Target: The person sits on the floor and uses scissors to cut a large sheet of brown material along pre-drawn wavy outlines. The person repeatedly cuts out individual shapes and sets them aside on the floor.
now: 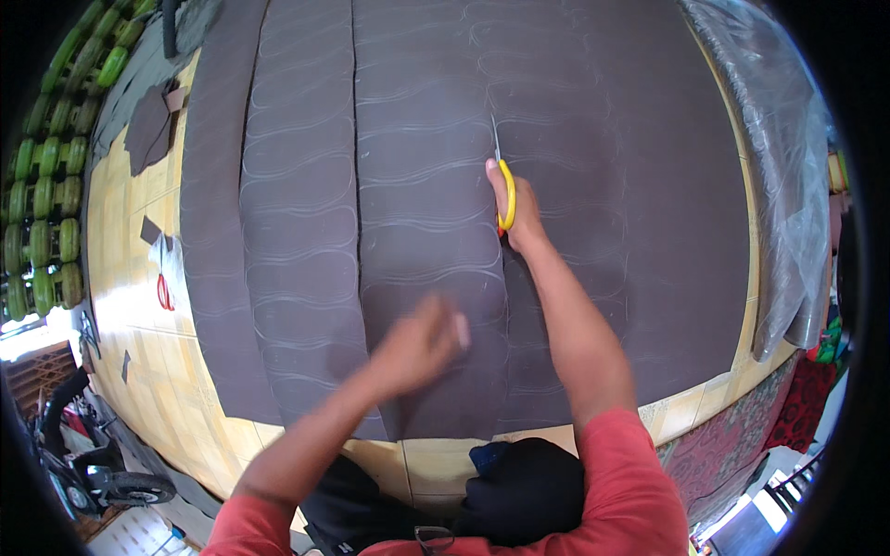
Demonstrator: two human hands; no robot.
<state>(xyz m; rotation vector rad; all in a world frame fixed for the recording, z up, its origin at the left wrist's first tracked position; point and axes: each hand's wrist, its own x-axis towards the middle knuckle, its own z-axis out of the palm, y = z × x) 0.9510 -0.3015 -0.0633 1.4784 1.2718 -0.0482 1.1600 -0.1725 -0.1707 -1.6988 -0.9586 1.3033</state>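
Note:
A large dark grey-brown sheet lies spread over the floor, marked with rows of pale curved outlines. Lengthwise edges split its left part into long strips. Yellow-handled scissors are in my right hand, its fingers closed around the handles. The blades point away from me, along the line between the outlined strip and the sheet to its right. Lower and to the left, my left hand is over the same strip near its front end. Motion smears its fingers, so whether it holds or touches anything is unclear.
Red-handled scissors lie on the yellowish tiled floor at left, near dark scraps. Stacked green objects line the far left; a motorcycle stands at lower left. Clear plastic wrap runs along the right side.

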